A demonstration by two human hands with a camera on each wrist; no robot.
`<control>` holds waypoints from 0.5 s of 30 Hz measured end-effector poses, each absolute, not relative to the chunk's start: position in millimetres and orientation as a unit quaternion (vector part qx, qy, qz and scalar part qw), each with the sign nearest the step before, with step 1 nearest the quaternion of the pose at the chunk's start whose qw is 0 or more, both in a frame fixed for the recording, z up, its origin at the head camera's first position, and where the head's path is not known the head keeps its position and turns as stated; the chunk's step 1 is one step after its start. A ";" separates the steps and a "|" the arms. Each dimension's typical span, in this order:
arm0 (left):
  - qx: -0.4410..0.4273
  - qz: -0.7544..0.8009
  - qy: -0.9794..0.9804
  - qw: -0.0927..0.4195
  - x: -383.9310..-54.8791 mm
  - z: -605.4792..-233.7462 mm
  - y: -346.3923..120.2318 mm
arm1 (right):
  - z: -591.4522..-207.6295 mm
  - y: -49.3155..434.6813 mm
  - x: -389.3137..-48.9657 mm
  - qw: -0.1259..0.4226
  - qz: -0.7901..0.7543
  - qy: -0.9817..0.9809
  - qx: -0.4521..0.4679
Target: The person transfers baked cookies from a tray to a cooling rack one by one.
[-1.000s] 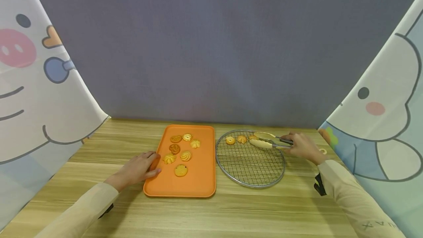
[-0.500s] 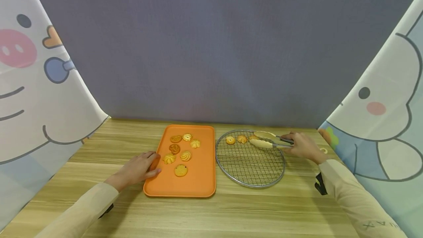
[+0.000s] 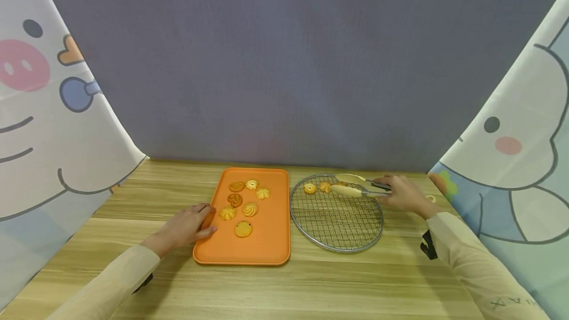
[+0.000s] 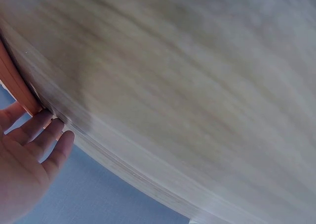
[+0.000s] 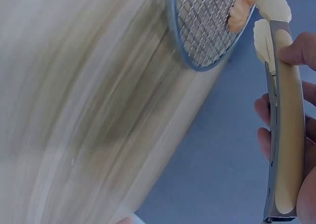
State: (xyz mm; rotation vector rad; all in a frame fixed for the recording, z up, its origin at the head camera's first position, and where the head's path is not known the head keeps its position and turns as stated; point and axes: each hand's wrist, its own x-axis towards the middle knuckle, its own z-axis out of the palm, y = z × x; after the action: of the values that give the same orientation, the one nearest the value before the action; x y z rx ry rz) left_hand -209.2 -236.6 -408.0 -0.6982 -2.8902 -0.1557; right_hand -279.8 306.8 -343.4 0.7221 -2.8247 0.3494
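My right hand (image 3: 402,193) holds a pair of tongs (image 5: 289,125) with cream tips and handle grips. The tongs' two tips stand apart over the far right part of a round wire rack (image 3: 335,221). A piped cookie (image 3: 309,188) and a second, swirled cookie (image 3: 325,187) lie on the rack near its far rim; another beside them is partly hidden by the tongs. My left hand (image 3: 184,228) rests at the left edge of an orange tray (image 3: 266,251), fingers and thumb touching its rim. Several cookies lie on the tray, among them a round flat one (image 3: 243,229).
Tray and rack stand side by side on a wooden table (image 3: 311,290), a narrow gap between them. A grey fabric panel (image 3: 284,63) rises behind the table. Printed cartoon panels (image 3: 511,172) flank both sides.
The tongs and my right hand have shifted slightly left over the rack, the tips still spread. My left hand and the tray have stayed in place.
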 end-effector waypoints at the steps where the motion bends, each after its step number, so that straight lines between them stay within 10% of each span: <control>1: -0.234 -0.052 -0.967 0.083 -209.3 -408.2 -236.7 | -342.9 304.4 -279.7 0.099 0.120 -0.957 0.243; 15: -0.236 -0.051 -0.967 0.085 -210.2 -409.1 -236.1 | -344.3 269.7 -280.5 0.082 0.116 -0.953 0.269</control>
State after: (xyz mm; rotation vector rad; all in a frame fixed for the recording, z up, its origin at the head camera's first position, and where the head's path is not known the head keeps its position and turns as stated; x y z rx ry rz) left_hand -210.2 -236.1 -409.1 -0.7051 -2.8826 -0.1531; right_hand -280.5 269.7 -344.3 0.8030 -2.8468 0.3470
